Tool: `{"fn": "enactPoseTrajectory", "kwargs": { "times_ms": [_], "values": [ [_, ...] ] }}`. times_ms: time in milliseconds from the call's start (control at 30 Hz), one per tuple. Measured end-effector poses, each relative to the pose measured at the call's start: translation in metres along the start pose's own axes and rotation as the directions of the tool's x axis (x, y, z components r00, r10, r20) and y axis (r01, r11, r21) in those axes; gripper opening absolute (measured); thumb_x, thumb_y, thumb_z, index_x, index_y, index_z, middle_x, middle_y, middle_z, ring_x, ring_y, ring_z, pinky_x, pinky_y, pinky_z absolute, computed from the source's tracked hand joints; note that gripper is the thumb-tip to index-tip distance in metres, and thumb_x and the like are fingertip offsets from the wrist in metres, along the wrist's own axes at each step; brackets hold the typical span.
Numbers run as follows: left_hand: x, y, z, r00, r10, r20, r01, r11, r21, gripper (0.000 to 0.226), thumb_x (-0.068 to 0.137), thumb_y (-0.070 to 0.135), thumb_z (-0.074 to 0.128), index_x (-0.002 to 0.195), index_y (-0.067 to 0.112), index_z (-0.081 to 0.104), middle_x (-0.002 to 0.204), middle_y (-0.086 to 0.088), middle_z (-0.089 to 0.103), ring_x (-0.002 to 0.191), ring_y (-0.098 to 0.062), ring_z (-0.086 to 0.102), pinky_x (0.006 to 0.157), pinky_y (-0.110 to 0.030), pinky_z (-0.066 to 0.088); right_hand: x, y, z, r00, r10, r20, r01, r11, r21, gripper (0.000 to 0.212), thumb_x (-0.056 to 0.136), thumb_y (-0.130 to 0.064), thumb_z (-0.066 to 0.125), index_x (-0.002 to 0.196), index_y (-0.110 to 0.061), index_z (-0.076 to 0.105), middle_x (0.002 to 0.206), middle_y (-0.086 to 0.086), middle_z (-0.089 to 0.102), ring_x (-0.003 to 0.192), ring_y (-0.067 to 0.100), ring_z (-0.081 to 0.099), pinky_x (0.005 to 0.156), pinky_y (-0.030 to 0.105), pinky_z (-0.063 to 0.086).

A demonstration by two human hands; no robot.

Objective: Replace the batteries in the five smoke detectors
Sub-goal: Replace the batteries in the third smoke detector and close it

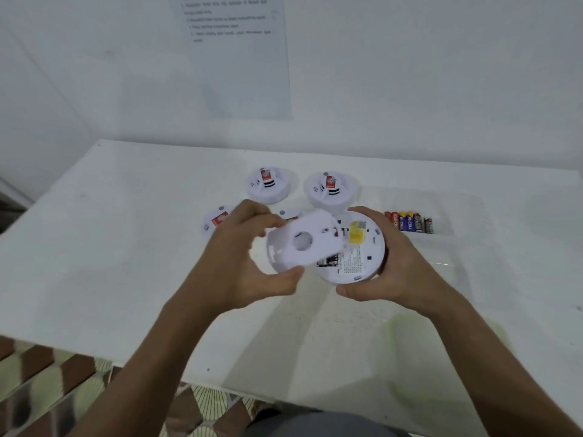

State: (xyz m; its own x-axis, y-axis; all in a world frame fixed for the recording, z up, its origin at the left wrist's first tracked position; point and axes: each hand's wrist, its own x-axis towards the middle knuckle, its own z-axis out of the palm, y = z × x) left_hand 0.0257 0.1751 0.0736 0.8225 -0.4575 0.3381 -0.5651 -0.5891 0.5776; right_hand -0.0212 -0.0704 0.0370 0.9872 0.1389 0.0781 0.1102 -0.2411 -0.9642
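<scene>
Item: smoke detector (356, 247), held above the table (126, 247) with its back upward, in the right hand (391, 272), whose fingers and thumb curl round its rim. The left hand (239, 263) grips the detached back plate (303, 244), tilted and overlapping the detector's left edge. Hazards, as judged: the plate, held only by its edges, could slip and drop onto the detectors below if the grip loosens; the two dark batteries (328, 261) seen in the open bay could fall out if the body tips further; used cells could get mixed with the fresh ones if set down near the battery row (410, 222); new cells could go in the wrong way round if the bay markings, too small to read here, are ignored. Appearance: round white plastic body, yellow label (356, 233) near the centre, fine printed text beside the battery bay. The plate is white with a round hole at its middle. Four other detectors (268, 186) sit face up on the table behind the hands, two partly hidden.
</scene>
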Motion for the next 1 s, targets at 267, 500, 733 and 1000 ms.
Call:
{"fn": "enactPoseTrajectory", "kwargs": {
  "times_ms": [267,500,733,1000],
  "values": [
    [0.010,-0.032,-0.029,0.992,0.054,0.111,-0.044,0.994,-0.095,0.056,0.057,0.046,0.081,0.107,0.022,0.068,0.103,0.007,0.053,0.096,-0.007,0.056,0.076,-0.009,0.039,0.039,-0.029,0.059,0.998,-0.059,0.034,0.059,0.998,-0.003,0.092,0.058,0.008,0.090,0.134,-0.024,0.048,0.124,-0.010,0.062,0.118,0.010,0.059,0.089,0.025,0.055],
    [0.008,-0.072,-0.063,0.973,0.037,0.227,-0.017,0.996,-0.092,0.063,0.060,0.053,0.081,0.116,0.033,0.063,0.110,0.016,0.051,0.103,-0.001,0.054,0.080,-0.005,0.039,0.060,-0.042,0.101,0.998,-0.052,0.023,0.052,0.998,-0.026,0.091,0.059,0.012,0.088,0.127,-0.034,0.048,0.120,-0.018,0.062,0.115,0.004,0.060,0.080,0.020,0.055],
    [0.006,-0.100,-0.083,0.946,-0.005,0.324,0.074,0.977,-0.199,0.073,0.064,0.041,0.087,0.130,0.034,0.056,0.117,0.019,0.059,0.098,0.000,0.061,0.081,-0.016,0.052,0.071,-0.041,0.134,0.999,-0.035,-0.007,0.035,0.999,-0.025,0.093,0.061,0.007,0.089,0.137,-0.025,0.046,0.128,-0.009,0.061,0.123,0.014,0.057,0.090,0.029,0.056],
    [0.010,-0.125,-0.096,0.922,0.007,0.386,0.163,0.899,-0.407,0.066,0.054,0.036,0.085,0.117,0.027,0.068,0.112,0.011,0.065,0.087,-0.012,0.070,0.062,-0.016,0.049,0.076,-0.049,0.154,0.999,-0.027,-0.036,0.026,0.999,-0.022,0.090,0.057,0.000,0.089,0.134,-0.023,0.049,0.126,-0.010,0.063,0.120,0.009,0.059,0.089,0.019,0.051]
  ]
}}
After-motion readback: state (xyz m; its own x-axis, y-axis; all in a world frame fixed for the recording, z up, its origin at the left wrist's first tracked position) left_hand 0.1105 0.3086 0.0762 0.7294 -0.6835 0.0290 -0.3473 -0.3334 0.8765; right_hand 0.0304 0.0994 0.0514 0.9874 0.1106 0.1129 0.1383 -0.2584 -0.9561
